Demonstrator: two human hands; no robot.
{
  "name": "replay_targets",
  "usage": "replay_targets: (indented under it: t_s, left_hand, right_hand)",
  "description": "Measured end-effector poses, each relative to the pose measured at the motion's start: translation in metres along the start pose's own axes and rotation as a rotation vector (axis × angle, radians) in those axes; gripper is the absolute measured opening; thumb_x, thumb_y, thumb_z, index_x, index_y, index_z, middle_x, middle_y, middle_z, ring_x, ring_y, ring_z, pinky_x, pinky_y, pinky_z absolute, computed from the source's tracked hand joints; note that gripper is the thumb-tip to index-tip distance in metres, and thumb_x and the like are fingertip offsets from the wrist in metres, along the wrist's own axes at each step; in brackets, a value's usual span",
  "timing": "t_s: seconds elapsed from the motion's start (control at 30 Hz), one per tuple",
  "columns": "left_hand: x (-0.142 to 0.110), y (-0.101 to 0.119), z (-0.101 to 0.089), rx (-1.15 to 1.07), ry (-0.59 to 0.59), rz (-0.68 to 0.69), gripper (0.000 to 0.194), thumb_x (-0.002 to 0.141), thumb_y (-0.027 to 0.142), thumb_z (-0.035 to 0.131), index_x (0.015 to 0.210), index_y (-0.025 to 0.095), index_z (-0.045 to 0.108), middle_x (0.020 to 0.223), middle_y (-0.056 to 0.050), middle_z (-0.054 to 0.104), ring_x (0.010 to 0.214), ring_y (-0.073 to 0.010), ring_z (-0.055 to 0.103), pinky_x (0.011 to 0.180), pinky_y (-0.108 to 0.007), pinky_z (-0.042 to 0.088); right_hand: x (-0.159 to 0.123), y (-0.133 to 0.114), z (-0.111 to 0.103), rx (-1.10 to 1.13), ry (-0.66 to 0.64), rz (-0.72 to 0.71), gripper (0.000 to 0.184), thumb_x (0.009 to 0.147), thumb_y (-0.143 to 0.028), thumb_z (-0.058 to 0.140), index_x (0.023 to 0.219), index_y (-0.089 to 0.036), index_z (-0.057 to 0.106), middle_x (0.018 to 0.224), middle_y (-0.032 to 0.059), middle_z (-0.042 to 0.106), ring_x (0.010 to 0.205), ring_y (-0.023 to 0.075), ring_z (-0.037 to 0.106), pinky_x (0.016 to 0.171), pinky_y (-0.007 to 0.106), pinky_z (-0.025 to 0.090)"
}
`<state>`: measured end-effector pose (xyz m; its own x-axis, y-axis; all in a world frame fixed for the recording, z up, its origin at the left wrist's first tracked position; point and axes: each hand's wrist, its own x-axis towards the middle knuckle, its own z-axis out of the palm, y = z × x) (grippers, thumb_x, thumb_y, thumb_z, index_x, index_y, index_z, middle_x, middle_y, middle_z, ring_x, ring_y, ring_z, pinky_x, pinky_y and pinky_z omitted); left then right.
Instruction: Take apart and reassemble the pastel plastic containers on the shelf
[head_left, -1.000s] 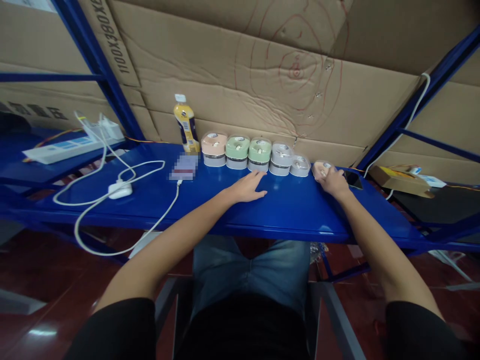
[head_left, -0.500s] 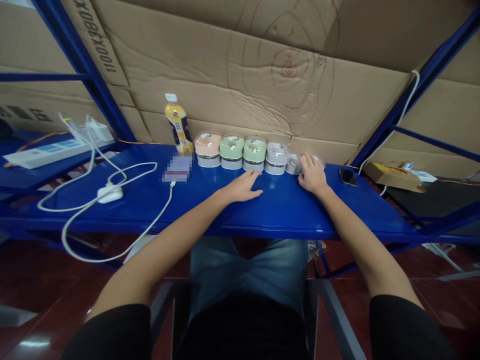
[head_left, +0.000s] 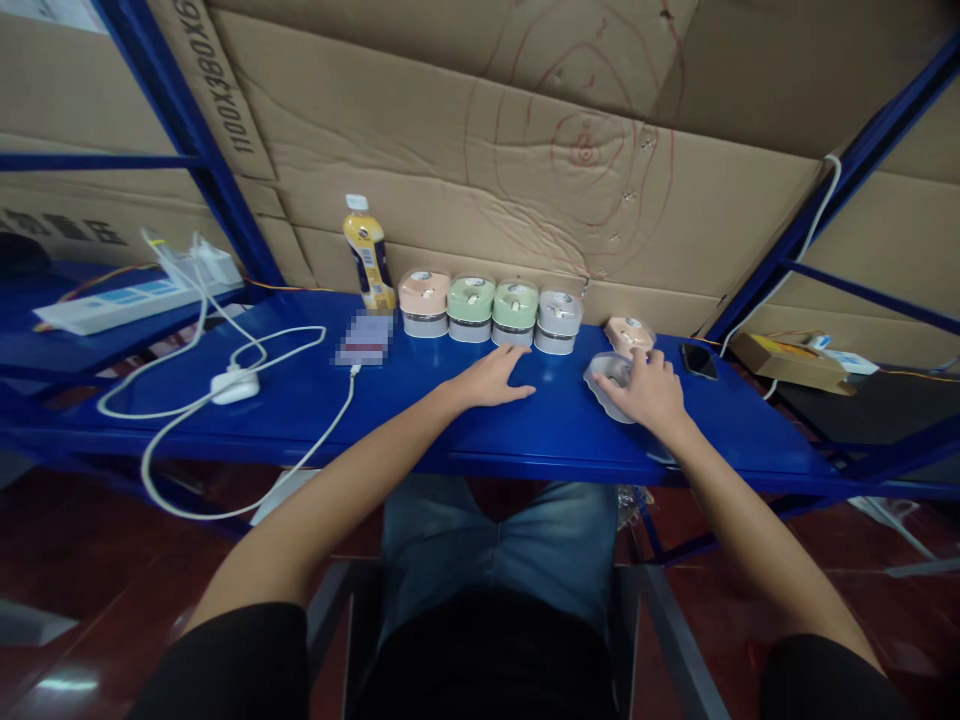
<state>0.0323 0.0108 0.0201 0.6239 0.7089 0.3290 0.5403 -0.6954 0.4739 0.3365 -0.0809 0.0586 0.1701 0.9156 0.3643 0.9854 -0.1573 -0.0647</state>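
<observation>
Near the table's right side, my right hand (head_left: 651, 393) is closed over a low grey container (head_left: 609, 393) with a rounded edge; the palm hides part of it. Just behind it lies a pale pink container (head_left: 631, 333) with a clear cover. My left hand (head_left: 495, 377) rests on the table with fingers stretched out and thumb apart, holding nothing. Beyond its fingertips stands a row of small two-layer containers: a pink one (head_left: 425, 293), a green one (head_left: 470, 297), another green one (head_left: 514, 302) and a grey one (head_left: 559, 309).
A yellow drink bottle (head_left: 367, 255) stands left of the row. In front of it lies a blurred flat item (head_left: 365, 337) with a white cable (head_left: 330, 440) and charger (head_left: 234, 385). A phone (head_left: 699, 361) lies at right. Cardboard (head_left: 420, 150) backs the blue table (head_left: 525, 435).
My right hand has drawn the low grey container toward me and rightward, away from the row. The pink container behind now shows. My left hand stays nearly still; the view has shifted slightly.
</observation>
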Motion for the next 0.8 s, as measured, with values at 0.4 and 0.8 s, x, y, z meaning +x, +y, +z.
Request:
replay_targets:
  t_s: [0.4, 0.8]
  left_hand:
    - [0.004, -0.008, -0.001, -0.216, 0.007, 0.109, 0.130, 0.063, 0.059, 0.103, 0.168, 0.018, 0.038, 0.164, -0.027, 0.057, 0.152, -0.0477, 0.057, 0.125, -0.066, 0.047]
    - [0.002, -0.007, -0.001, -0.139, 0.072, 0.095, 0.110, 0.070, 0.061, 0.099, 0.163, 0.025, 0.053, 0.155, -0.018, 0.062, 0.144, -0.0436, 0.061, 0.123, -0.065, 0.048]
  right_hand:
    - [0.026, -0.061, 0.016, 0.477, -0.236, -0.636, 0.108, 0.082, -0.077, 0.082, 0.167, -0.020, 0.049, 0.154, 0.0244, 0.063, 0.137, 0.0487, 0.065, 0.111, 0.064, 0.057]
    - [0.068, -0.014, 0.033, 0.867, -0.288, -0.463, 0.068, 0.091, -0.073, 0.071, 0.140, -0.025, 0.067, 0.123, 0.0092, 0.079, 0.111, 0.0318, 0.075, 0.100, 0.050, 0.062]
